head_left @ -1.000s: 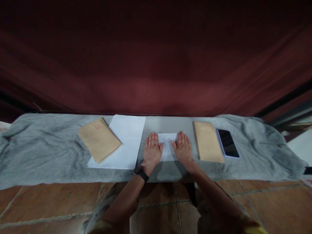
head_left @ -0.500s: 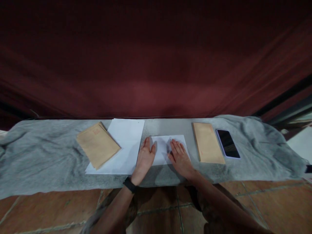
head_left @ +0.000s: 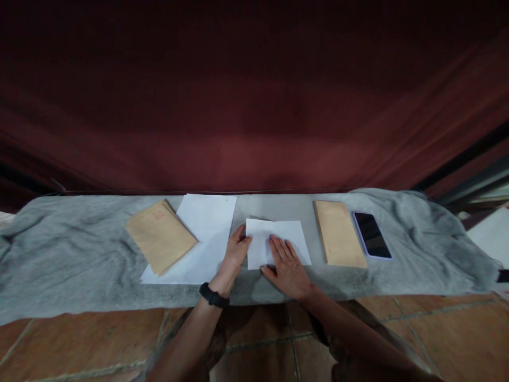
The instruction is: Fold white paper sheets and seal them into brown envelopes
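Note:
A white sheet of paper (head_left: 294,239) lies crosswise on the grey cloth, its left end lifted a little. My left hand (head_left: 236,248), with a black band on the wrist, pinches that left edge between thumb and fingers. Flat on the paper's lower middle rests my right hand (head_left: 288,270), fingers spread and pointing up and left. Left of my hands is a stack of larger white sheets (head_left: 212,228), partly covered by brown envelopes (head_left: 161,236).
A neat stack of brown envelopes (head_left: 341,233) sits right of the paper, with a phone (head_left: 372,235) in a light purple case beside it. The grey cloth (head_left: 79,244) covers the long bench. Behind hangs a dark red curtain (head_left: 254,116); floor tiles show in front.
My left hand went from lying flat to pinching the paper's left edge, which has come up slightly. My right hand slid left and toward me across the sheet.

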The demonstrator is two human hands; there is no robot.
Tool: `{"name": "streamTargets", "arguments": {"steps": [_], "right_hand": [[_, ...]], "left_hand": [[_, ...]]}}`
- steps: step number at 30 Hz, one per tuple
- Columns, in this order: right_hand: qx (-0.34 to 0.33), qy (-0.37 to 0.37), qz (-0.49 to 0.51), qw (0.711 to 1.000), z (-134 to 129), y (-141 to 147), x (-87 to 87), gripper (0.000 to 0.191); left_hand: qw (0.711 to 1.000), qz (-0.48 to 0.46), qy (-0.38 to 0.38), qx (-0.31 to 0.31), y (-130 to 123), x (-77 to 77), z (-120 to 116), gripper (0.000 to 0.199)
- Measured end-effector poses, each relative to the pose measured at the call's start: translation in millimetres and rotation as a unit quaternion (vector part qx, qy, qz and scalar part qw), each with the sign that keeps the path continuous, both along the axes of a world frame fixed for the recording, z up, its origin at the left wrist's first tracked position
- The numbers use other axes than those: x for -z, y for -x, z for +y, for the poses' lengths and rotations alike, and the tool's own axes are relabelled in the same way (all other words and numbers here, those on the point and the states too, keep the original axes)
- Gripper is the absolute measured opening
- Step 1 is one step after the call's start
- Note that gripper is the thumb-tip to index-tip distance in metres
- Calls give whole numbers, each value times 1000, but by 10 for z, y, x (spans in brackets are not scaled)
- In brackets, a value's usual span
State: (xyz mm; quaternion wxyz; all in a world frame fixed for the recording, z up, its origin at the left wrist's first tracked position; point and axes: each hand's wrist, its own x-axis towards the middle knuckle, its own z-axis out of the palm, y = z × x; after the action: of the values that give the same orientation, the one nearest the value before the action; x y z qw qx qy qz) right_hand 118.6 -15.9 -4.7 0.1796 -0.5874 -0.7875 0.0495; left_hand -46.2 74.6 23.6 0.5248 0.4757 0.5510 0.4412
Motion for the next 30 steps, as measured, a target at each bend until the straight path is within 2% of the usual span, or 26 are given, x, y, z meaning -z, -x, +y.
{"name": "streamTargets", "arguments": {"steps": [3, 5, 7, 9, 11, 13, 15, 18, 20, 21, 22, 26, 30], "right_hand": [[-4, -1, 23, 1000, 8, 27, -30, 82], [-3, 3, 63, 998, 46, -7, -79, 72], [4, 5, 147, 989, 116, -105, -168, 59], [22, 1, 281, 960, 212, -252, -288, 55], [62, -11, 439, 896, 318, -404, -411, 52], [164, -39, 586, 793, 413, -507, -500, 52], [225, -56, 663, 712, 484, -529, -538, 56], [214, -41, 740, 637, 524, -434, -514, 59], [204, -20, 785, 584, 506, -350, -478, 53], [204, -10, 794, 572, 487, -323, -462, 50], [209, -3, 792, 573, 465, -310, -448, 46], [248, 8, 759, 602, 372, -420, -406, 43], [300, 46, 720, 624, 297, -619, -318, 52]], "left_hand": [[994, -103, 46, 4, -40, -96, 6, 39], [984, -161, 71, -18, -65, -159, 23, 38], [966, -234, 106, -5, -100, -199, 31, 38], [945, -289, 148, 27, -150, -207, 14, 39], [934, -304, 182, 45, -212, -184, -33, 36], [927, -304, 209, 61, -279, -149, -102, 33], [914, -320, 229, 99, -341, -122, -175, 34], [895, -343, 247, 145, -421, -102, -257, 37], [904, -341, 225, 129, -454, -80, -274, 41], [914, -332, 204, 114, -458, -62, -266, 44], [927, -315, 178, 98, -451, -37, -245, 46], [981, -164, 79, 68, -291, 91, -58, 46], [994, -28, 34, 104, -36, 175, 128, 51]]}}
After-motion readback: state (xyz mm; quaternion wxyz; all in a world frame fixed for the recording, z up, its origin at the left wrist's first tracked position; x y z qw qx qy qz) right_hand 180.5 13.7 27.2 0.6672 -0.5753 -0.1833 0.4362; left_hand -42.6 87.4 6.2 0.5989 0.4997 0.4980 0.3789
